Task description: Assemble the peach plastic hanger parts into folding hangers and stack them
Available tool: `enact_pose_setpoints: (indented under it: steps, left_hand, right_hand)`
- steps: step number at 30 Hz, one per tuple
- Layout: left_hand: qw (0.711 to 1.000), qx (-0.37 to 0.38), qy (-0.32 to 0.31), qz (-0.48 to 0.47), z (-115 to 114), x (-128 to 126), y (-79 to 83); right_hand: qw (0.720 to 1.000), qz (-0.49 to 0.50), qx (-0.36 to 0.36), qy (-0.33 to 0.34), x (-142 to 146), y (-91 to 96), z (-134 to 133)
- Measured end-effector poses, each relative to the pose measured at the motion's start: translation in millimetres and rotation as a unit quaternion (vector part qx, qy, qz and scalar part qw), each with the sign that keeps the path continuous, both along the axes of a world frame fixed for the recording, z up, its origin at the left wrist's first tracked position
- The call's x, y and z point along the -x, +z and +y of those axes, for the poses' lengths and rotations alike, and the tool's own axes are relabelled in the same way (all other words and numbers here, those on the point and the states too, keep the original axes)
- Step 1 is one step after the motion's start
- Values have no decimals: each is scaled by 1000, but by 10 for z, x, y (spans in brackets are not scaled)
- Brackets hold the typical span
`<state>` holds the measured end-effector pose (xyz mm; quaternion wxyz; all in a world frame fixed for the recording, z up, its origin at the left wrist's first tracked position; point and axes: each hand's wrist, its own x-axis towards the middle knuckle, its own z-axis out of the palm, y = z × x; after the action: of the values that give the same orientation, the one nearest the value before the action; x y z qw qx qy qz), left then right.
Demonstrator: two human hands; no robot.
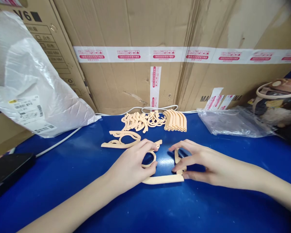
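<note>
Cream and smooth, a bowed bar (163, 179) lies on the blue table (184, 210), the half-curled left hand (139, 157) gripping a looped piece (154, 158) beside it, the part-open right hand (200, 160) pinching an angled piece (176, 156).

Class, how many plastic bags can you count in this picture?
2: a white bag on the left and a clear bag lying on the blue table towards the right. Others could be hidden behind them.

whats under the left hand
Parts of a beige ring and a beige bar show past the left hand; whatever lies directly beneath its palm is covered.
</note>
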<state>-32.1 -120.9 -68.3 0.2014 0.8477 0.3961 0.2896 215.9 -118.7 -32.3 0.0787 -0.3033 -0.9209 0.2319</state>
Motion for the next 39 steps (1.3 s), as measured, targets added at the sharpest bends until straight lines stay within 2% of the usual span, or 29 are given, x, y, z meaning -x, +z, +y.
enact_pose_setpoints:
  steps: [3,9,13,17,22,26,33,35,39]
  left_hand:
    - [1000,-17,20,9,2,-3,-4]
    - [998,-44,40,-3,-23,-12,-54]
    - [998,-46,43,29,-61,-34,-35]
    - [996,-60,39,50,-63,-38,-5]
    - [994,-74,45,65,-58,-30,10]
    - [990,-77,41,107,-73,-35,20]
    - [984,-101,36,144,-79,-38,-20]
    - [983,-97,30,152,-79,-41,-22]
    - [986,-83,6,145,-72,-37,17]
  right_hand:
    - [999,12,28,-15,10,6,-20]
    - [980,125,143,59,140,-161,-167]
    - [974,131,171,65,204,-223,-271]
    - [985,101,140,28,215,-171,-303]
    - [989,113,91,-16,192,-189,-214]
    - [986,129,102,0,185,-224,-184]
    - [981,105,156,41,206,-159,-269]
    - [985,100,133,44,199,-164,-259]
    - [993,101,37,47,154,-213,-164]
